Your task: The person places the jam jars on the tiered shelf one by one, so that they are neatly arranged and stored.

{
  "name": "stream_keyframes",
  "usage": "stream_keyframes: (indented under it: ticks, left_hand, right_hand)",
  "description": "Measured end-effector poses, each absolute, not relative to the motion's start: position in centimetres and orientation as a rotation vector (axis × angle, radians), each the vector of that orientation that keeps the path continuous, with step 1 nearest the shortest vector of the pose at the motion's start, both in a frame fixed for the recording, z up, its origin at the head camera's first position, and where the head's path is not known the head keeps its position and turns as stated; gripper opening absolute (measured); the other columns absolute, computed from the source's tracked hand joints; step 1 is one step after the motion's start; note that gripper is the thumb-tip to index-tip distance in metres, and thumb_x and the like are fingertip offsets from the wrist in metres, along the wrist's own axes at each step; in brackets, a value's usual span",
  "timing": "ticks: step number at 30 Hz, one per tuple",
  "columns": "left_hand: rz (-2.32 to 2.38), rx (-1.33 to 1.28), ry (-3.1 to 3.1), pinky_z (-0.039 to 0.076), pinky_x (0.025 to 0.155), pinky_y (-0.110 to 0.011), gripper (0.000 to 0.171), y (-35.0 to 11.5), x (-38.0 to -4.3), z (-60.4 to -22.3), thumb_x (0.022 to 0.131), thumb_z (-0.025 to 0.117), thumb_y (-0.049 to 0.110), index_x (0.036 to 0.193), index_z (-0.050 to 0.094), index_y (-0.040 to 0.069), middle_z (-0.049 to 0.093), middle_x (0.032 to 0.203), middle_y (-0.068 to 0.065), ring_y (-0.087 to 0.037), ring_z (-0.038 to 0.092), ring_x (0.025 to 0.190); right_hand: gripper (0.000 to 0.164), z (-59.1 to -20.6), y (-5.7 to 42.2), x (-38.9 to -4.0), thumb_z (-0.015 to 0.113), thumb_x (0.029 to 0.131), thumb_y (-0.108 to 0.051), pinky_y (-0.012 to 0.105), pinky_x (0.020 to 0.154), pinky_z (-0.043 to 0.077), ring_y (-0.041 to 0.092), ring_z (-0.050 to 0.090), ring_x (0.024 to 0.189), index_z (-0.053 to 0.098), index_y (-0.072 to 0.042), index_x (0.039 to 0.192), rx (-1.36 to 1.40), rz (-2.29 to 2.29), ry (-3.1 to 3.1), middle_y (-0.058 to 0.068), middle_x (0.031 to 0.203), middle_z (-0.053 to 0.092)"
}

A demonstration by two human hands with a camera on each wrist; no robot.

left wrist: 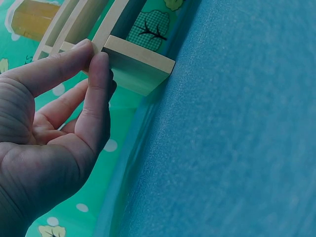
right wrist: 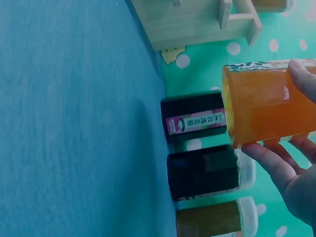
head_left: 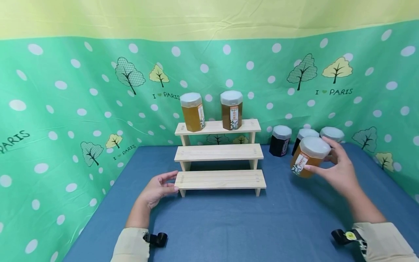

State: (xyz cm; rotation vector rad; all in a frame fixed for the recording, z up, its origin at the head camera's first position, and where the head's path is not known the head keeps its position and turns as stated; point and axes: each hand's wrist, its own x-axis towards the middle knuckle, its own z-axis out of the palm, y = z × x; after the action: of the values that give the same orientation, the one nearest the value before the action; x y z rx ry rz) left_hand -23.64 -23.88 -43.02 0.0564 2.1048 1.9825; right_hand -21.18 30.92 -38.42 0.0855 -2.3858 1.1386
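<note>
My right hand (head_left: 340, 171) grips a jar of amber honey (head_left: 306, 160) with a white lid and a paper label, tilted and held above the blue cloth; in the right wrist view, the thumb lies on one side of this honey jar (right wrist: 271, 101) and the fingers on the other. At the lowest tier of a three-step wooden display shelf (head_left: 220, 180), my left hand (head_left: 158, 189) pinches the left end between thumb and fingertips. On the top tier stand two jars, a golden honey jar (head_left: 192, 114) and a browner honey jar (head_left: 232, 112).
Right of the shelf stand a dark jar (head_left: 280, 142), a second dark jar (right wrist: 205, 173) and a brown jar (right wrist: 210, 219), partly hidden in the head view by the held one. Blue cloth (head_left: 222, 229) covers the table. A green printed curtain (head_left: 255, 76) hangs behind.
</note>
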Motion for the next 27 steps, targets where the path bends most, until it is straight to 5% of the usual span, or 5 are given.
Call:
stream_keyframes:
  ticks: [10, 27]
  left_hand:
    - [1.978, 0.074, 2.103, 0.057, 0.079, -0.030, 0.072, -23.9, -23.4, -42.8, 0.082, 0.070, -0.009, 0.146, 0.036, -0.006, 0.041, 0.142, -0.027, -0.016, 0.065, 0.091]
    - [1.969, 0.076, 2.105, 0.057, 0.079, -0.032, 0.073, -24.0, -23.6, -42.9, 0.081, 0.072, -0.008, 0.146, 0.038, -0.005, 0.043, 0.142, -0.026, -0.018, 0.066, 0.093]
  right_hand:
    - [0.097, -37.3, 29.3, -20.9, 0.086, 0.075, -0.016, 0.018, 0.059, 0.048, 0.004, 0.046, 0.097, 0.030, -0.035, 0.152, 0.137, 1.184, -2.361, 0.016, 0.135, 0.045]
    - [0.102, -35.4, 25.6, -20.6, 0.088, 0.070, -0.006, 0.020, 0.056, 0.049, 0.005, 0.048, 0.097, 0.033, -0.028, 0.152, 0.243, 1.235, -2.320, 0.008, 0.134, 0.045]
